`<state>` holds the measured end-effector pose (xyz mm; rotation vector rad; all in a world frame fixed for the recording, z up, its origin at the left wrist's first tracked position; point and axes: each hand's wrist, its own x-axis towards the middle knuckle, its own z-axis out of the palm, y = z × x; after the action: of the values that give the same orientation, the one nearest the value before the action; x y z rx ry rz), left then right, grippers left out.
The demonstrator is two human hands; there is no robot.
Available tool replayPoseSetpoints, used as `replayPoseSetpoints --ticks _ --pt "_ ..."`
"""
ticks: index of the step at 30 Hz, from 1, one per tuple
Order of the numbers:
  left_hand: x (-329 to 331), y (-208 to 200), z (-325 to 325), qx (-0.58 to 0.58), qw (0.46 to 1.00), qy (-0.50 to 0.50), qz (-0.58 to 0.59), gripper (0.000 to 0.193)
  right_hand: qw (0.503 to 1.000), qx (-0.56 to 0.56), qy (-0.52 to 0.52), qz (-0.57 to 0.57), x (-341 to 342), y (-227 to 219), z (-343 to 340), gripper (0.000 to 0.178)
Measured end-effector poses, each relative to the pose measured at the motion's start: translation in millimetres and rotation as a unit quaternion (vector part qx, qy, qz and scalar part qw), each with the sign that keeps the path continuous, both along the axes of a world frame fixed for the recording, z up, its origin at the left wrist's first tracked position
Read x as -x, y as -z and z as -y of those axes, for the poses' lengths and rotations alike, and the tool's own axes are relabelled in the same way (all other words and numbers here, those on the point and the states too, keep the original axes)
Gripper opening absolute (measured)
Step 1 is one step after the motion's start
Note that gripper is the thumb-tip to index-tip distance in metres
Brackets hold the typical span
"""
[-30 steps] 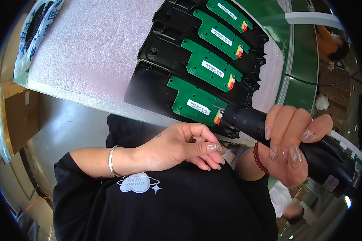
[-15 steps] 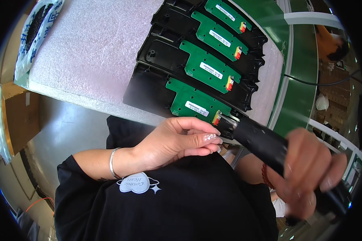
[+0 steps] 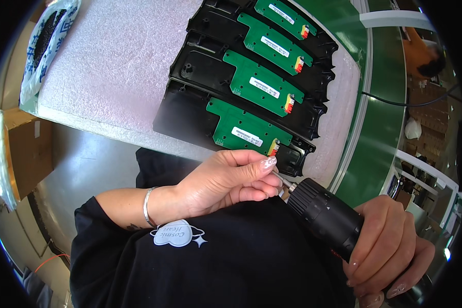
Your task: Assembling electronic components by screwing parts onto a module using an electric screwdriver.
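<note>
In my right hand (image 3: 390, 246) is a black electric screwdriver (image 3: 327, 218), its fingers wrapped round the body. The thin metal bit (image 3: 283, 179) points up and left, its tip reaching the fingertips of my left hand (image 3: 231, 177). That hand is closed in a pinch; whatever lies between thumb and fingers is too small or hidden to name. Just beyond my left hand is the nearest green circuit board (image 3: 231, 120), seated in a black plastic housing (image 3: 182, 110). A red and yellow connector (image 3: 274, 148) sits at the board's right end, close to my thumb.
More black housings with green boards (image 3: 262, 84) lie in a row behind, on a white foam-covered surface (image 3: 113, 66). A plastic bag with dark contents (image 3: 49, 43) rests at the far left, above a cardboard box (image 3: 28, 154). A black cable (image 3: 416, 104) crosses at right.
The screwdriver has swung down and toward me, and its bit has come to my left fingertips. My left hand stays nearly in place, still pinched. The housings appear shifted slightly left.
</note>
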<state>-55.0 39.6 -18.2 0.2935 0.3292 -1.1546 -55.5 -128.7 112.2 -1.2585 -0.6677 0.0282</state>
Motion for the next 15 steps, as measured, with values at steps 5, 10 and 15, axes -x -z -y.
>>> replayPoseSetpoints --ticks 5,10,15 --pt "-3.2 -8.2 7.5 0.004 1.0 0.022 -0.007 0.031 0.999 0.044 -0.004 0.006 -14.4 4.0 10.9 0.025" --pt "2.1 -5.1 8.6 -0.003 0.999 0.03 -0.041 0.038 0.994 0.086 0.065 -0.018 -30.2 28.8 12.5 0.025" --pt "-3.6 -2.5 0.3 0.037 0.993 0.104 0.047 0.037 0.993 0.089 0.076 -0.017 -38.0 37.8 11.6 0.022"
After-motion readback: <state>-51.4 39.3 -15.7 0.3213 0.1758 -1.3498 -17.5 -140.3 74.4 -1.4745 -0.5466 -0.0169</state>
